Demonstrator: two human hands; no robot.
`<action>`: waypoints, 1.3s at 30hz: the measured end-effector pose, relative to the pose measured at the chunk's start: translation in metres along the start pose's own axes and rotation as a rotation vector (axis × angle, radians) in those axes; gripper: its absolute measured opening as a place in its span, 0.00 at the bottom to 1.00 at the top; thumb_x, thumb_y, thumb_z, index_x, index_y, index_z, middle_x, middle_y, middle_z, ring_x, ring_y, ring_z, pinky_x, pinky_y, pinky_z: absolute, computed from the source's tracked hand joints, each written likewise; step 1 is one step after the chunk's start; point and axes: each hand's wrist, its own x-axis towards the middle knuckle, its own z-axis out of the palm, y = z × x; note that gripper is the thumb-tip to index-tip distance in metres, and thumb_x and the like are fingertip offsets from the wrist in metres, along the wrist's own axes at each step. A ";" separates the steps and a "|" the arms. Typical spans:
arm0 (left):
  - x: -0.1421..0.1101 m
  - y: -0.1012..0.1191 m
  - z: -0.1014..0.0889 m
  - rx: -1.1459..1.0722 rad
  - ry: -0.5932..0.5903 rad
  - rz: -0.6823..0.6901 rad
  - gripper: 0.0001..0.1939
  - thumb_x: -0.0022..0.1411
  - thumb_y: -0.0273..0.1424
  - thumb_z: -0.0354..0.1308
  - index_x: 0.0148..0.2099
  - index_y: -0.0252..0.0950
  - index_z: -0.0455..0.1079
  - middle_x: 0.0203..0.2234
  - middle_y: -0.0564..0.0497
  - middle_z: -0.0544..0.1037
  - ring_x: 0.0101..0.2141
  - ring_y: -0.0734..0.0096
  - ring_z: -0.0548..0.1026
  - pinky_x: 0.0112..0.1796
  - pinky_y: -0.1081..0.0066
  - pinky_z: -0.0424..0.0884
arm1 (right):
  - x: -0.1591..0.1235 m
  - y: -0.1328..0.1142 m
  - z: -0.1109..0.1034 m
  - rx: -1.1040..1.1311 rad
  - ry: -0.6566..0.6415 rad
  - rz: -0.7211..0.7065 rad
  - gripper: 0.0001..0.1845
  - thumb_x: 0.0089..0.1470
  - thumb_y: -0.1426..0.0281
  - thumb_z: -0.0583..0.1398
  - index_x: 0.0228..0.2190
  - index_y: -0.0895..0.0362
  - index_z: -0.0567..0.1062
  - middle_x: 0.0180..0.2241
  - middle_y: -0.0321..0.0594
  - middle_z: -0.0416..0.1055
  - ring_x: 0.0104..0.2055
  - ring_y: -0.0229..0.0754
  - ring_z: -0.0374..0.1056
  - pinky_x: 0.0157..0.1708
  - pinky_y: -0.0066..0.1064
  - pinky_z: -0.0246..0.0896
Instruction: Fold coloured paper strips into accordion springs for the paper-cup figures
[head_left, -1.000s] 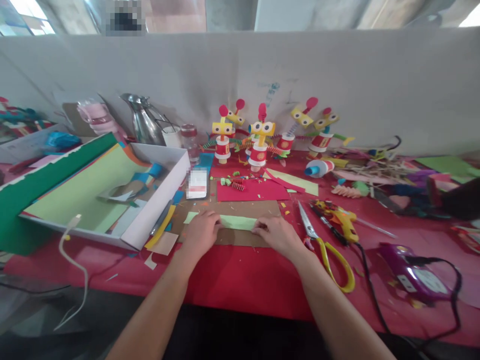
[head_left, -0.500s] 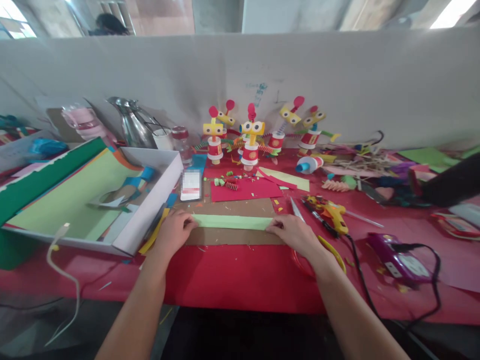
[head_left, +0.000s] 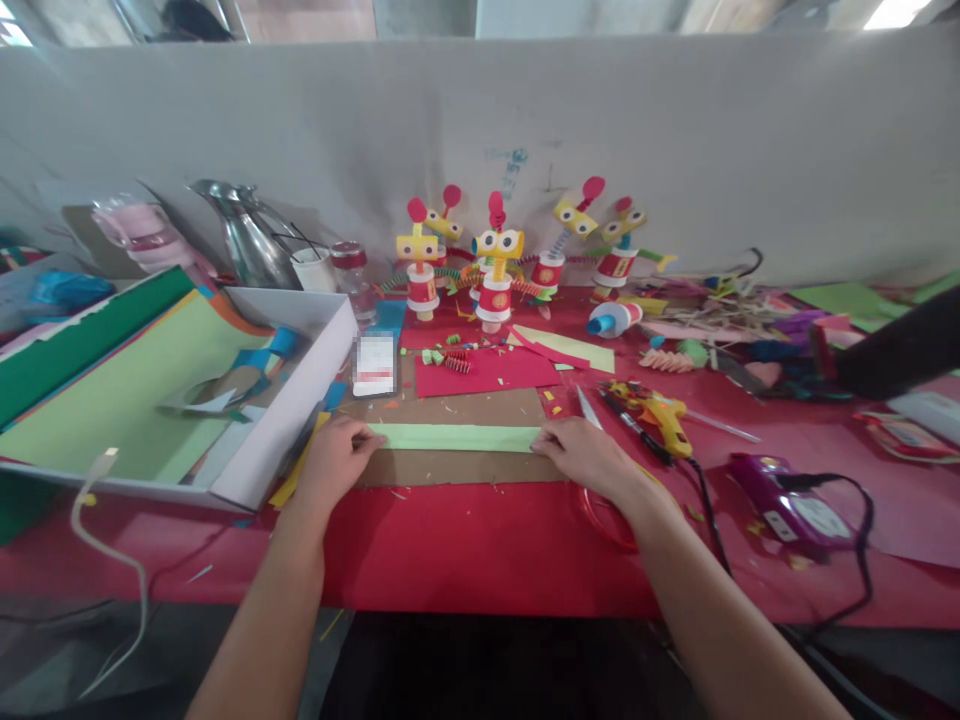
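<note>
A long light-green paper strip (head_left: 457,437) lies across a brown cardboard sheet (head_left: 450,468) on the red table. My left hand (head_left: 335,462) pinches the strip's left end, fingers curled. My right hand (head_left: 583,456) presses on the strip's right end with bent fingers. The strip is stretched flat between both hands. Yellow-handled scissors (head_left: 587,410) lie just behind my right hand, partly hidden by it.
A white box (head_left: 300,410) of coloured paper sheets stands at the left. Paper-cup figures (head_left: 491,290) line the back wall. A yellow glue gun (head_left: 660,412), a purple device (head_left: 787,505) with cable, a glue bottle (head_left: 615,320), a red paper sheet (head_left: 487,372) and a metal kettle (head_left: 244,240) surround the work spot.
My hands have slid apart along the green strip, from near its middle to its two ends. The camera has tilted slightly.
</note>
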 end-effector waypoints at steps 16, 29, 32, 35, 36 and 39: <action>-0.002 -0.006 0.000 -0.058 0.054 -0.113 0.10 0.52 0.35 0.61 0.24 0.36 0.66 0.29 0.50 0.67 0.32 0.67 0.69 0.37 0.66 0.66 | 0.008 0.009 0.003 0.075 0.014 0.070 0.02 0.47 0.69 0.61 0.26 0.55 0.73 0.25 0.36 0.73 0.30 0.39 0.68 0.29 0.26 0.56; -0.029 0.069 0.024 0.123 -0.125 0.459 0.20 0.65 0.30 0.47 0.58 0.39 0.62 0.54 0.47 0.69 0.54 0.62 0.64 0.55 0.58 0.60 | -0.036 -0.054 0.026 -0.241 0.181 -0.186 0.16 0.51 0.84 0.49 0.35 0.57 0.73 0.37 0.45 0.70 0.40 0.46 0.63 0.38 0.33 0.58; -0.039 0.084 0.033 0.172 -0.133 0.449 0.27 0.65 0.42 0.45 0.63 0.40 0.54 0.59 0.45 0.64 0.59 0.58 0.59 0.59 0.46 0.44 | -0.045 -0.061 0.034 -0.226 0.213 -0.233 0.15 0.59 0.74 0.50 0.45 0.55 0.71 0.44 0.46 0.69 0.45 0.48 0.62 0.44 0.38 0.60; -0.043 0.087 0.035 0.245 -0.131 0.403 0.28 0.65 0.46 0.42 0.65 0.47 0.51 0.62 0.48 0.59 0.61 0.51 0.54 0.56 0.35 0.35 | -0.051 -0.066 0.042 -0.235 0.250 -0.251 0.21 0.60 0.64 0.51 0.55 0.51 0.65 0.54 0.46 0.63 0.53 0.53 0.57 0.49 0.45 0.58; -0.043 0.087 0.034 0.268 -0.130 0.389 0.27 0.65 0.46 0.41 0.65 0.49 0.50 0.62 0.49 0.58 0.62 0.50 0.52 0.55 0.33 0.33 | -0.052 -0.068 0.044 -0.243 0.256 -0.242 0.23 0.60 0.62 0.51 0.56 0.51 0.64 0.55 0.47 0.61 0.55 0.54 0.56 0.50 0.46 0.58; -0.043 0.084 0.034 0.306 -0.142 0.350 0.27 0.65 0.48 0.38 0.65 0.53 0.49 0.64 0.52 0.54 0.63 0.47 0.48 0.54 0.32 0.34 | -0.054 -0.073 0.049 -0.264 0.266 -0.201 0.25 0.60 0.60 0.50 0.57 0.51 0.63 0.57 0.48 0.60 0.56 0.56 0.54 0.51 0.48 0.57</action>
